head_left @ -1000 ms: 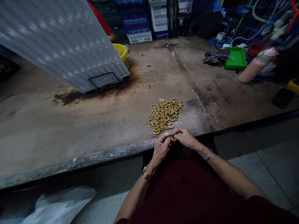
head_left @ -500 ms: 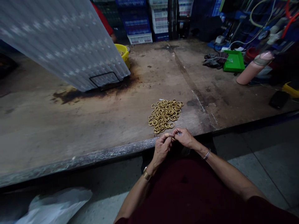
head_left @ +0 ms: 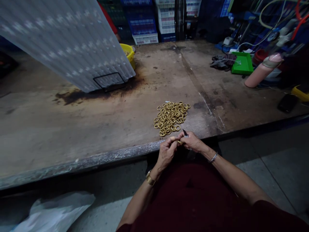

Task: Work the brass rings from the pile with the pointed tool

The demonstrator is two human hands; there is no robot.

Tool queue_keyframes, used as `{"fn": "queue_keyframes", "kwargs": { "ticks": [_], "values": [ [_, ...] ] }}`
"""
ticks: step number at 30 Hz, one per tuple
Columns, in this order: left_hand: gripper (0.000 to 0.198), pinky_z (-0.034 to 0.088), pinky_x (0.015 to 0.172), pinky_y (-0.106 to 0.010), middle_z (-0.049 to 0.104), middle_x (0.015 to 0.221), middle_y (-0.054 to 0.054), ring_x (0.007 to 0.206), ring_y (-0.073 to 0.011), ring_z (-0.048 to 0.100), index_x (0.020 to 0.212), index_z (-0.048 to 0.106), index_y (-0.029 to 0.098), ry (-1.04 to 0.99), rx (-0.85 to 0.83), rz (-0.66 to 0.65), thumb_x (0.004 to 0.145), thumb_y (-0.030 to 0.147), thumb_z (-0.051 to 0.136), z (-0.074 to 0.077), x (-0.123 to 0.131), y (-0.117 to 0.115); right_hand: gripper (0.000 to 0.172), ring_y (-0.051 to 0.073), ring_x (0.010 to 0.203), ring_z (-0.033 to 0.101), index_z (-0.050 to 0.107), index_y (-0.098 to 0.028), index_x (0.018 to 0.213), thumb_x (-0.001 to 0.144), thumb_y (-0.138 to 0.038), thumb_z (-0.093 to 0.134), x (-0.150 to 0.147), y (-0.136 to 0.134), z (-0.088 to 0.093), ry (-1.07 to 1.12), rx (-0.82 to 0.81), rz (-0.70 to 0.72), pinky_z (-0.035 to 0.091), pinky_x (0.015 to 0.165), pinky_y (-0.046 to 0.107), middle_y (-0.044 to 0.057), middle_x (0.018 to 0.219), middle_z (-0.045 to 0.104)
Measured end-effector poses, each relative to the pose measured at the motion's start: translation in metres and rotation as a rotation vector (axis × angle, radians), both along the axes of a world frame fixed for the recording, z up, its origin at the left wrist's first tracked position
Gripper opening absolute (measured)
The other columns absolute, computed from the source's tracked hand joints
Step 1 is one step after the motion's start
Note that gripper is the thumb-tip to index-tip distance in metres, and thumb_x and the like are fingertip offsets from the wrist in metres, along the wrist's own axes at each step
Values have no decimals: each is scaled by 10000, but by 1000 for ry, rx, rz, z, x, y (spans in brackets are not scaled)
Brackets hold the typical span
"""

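Note:
Just off the table's front edge, my left hand (head_left: 167,150) pinches a brass-coloured ring (head_left: 180,142) between thumb and fingers. My right hand (head_left: 193,142) is closed on a small knife (head_left: 185,132), whose dark pointed blade sticks up past the fingers; most of its handle is hidden in the grip. The fingertips of both hands meet at the ring, covering part of it. Right beyond them, a pile of brass-coloured rings (head_left: 172,116) lies on the wooden table (head_left: 116,122).
A tall stack of translucent ribbed sheets (head_left: 79,45) leans in a black wire stand (head_left: 109,80) at left. Behind it sit a yellow basin (head_left: 130,54) and a person's red sleeve (head_left: 107,16). To the right are a green tray (head_left: 242,63), a pink bottle (head_left: 262,72) and a dark phone-like object (head_left: 287,103).
The knife blade in my right hand has tipped up and now shows more clearly. My left hand stays nearly in place with the ring. The view has shifted slightly.

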State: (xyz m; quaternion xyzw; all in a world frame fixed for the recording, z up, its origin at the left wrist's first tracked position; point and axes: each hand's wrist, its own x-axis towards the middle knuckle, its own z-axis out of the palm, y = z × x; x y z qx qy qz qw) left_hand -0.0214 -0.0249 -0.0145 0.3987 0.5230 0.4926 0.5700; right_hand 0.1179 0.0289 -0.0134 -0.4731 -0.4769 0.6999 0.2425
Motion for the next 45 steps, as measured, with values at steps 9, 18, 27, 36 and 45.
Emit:
{"fn": "queue_keyframes", "kwargs": {
  "ticks": [9,18,27,36,45],
  "values": [
    [241,346,497,-201,603,618,17,480,-72,416,828,644,167,58,24,37,741,391,625,2,2,1,143,20,334,310,528,-188,721,618,-277,570,0,1,-1,-7,-7,17,208,327,149,-84,506,514],
    [198,445,635,-250,664,690,-11,626,-134,566,784,640,185,183,153,28,715,370,649,9,3,3,150,20,327,297,512,-193,713,593,-274,553,2,3,2,29,-61,11,199,325,154,-90,497,502],
    [406,254,403,-153,523,588,56,425,-34,390,840,573,160,-161,-196,88,653,491,717,-4,-6,5,261,43,389,329,501,-198,702,725,-454,548,-4,-1,2,-45,202,-70,252,376,189,-63,551,509],
    [295,316,460,-181,518,589,48,474,-62,409,883,571,162,36,-87,133,739,410,640,-4,5,4,241,73,449,375,499,-197,605,741,-392,542,-3,0,3,-121,290,-70,304,434,208,-51,500,457],
    [183,435,672,-253,658,794,-30,658,-132,557,937,622,196,320,214,91,787,299,607,-15,7,2,302,11,349,293,438,-194,631,655,-435,619,-7,2,6,118,-59,-237,233,331,161,-70,548,491]
  ]
}}
